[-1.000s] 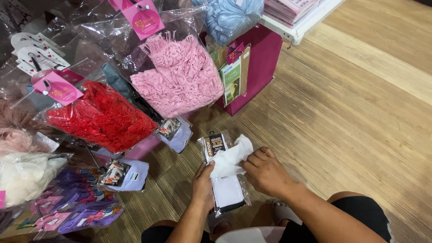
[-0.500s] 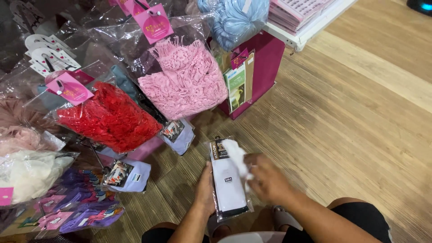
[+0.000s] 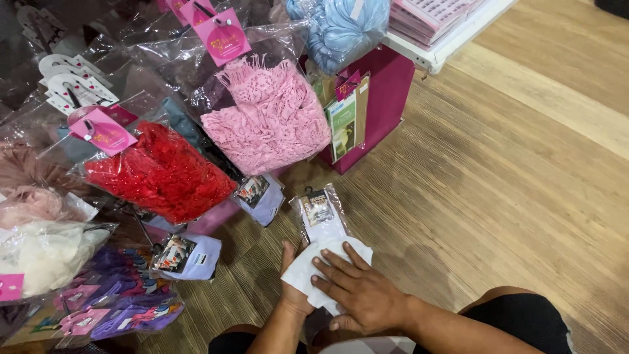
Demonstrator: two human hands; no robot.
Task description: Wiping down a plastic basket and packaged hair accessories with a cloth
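Wiping seems to be about halfway along, judging by the layout. A white cloth [image 3: 308,270] is pressed flat by the right hand [image 3: 359,295], fingers spread wide, over the lower end of a clear packet [image 3: 321,219] lying on the wooden floor [image 3: 498,196]. The left hand [image 3: 291,278] is tucked under the cloth's edge; its grip can't be made out. The packet's upper part, with the photo card, is left uncovered — probably untouched yet. Red [image 3: 160,174] and pink lace bags [image 3: 268,121] are hung just beside.
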